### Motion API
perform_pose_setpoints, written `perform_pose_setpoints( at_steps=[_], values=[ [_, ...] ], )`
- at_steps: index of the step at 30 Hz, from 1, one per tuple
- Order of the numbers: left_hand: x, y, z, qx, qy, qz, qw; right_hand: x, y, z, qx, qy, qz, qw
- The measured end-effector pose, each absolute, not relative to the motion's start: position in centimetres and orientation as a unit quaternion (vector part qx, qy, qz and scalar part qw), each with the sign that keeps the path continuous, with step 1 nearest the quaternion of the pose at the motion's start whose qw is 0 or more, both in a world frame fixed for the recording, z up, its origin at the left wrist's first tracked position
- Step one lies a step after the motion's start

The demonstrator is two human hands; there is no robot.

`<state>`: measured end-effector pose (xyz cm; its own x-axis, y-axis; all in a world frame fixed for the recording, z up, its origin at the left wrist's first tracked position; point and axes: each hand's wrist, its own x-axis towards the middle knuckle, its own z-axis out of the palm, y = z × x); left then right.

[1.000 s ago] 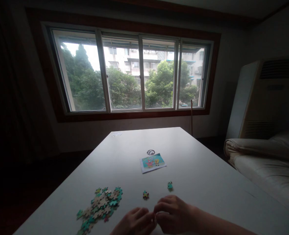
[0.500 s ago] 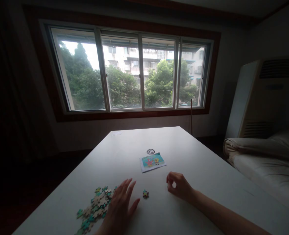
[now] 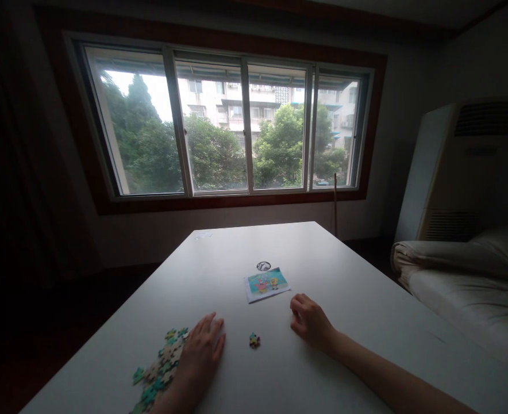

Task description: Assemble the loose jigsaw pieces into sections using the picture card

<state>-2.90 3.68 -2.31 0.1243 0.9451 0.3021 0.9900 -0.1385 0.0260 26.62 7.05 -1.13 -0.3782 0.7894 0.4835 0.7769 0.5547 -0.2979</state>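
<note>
Covering the right edge of the heap of puzzle pieces (image 3: 153, 371), my left hand (image 3: 201, 348) lies palm down, its grip loosely spread. My right hand (image 3: 309, 321) is curled near the picture card (image 3: 268, 284), and I cannot tell whether its grip pinches anything. Between my hands, a small multicoloured puzzle cluster (image 3: 254, 340) sits on the white surface (image 3: 344, 282). The card shows a pink figure and a yellow one on turquoise; any print is too small to read.
</note>
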Motion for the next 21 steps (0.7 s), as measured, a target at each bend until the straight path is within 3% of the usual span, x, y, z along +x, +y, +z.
perform_pose_setpoints(
  at_steps=[10,21],
  values=[
    [-2.9,3.9,-1.4,-0.731,-0.669,-0.108,0.081,26.3,7.0,-1.3,-0.524,-0.82,-0.016,0.23],
    [-2.8,3.3,-0.4,-0.741,-0.655,-0.093,0.115,26.7,6.5,-0.7,-0.422,-0.865,0.066,0.262]
  ],
)
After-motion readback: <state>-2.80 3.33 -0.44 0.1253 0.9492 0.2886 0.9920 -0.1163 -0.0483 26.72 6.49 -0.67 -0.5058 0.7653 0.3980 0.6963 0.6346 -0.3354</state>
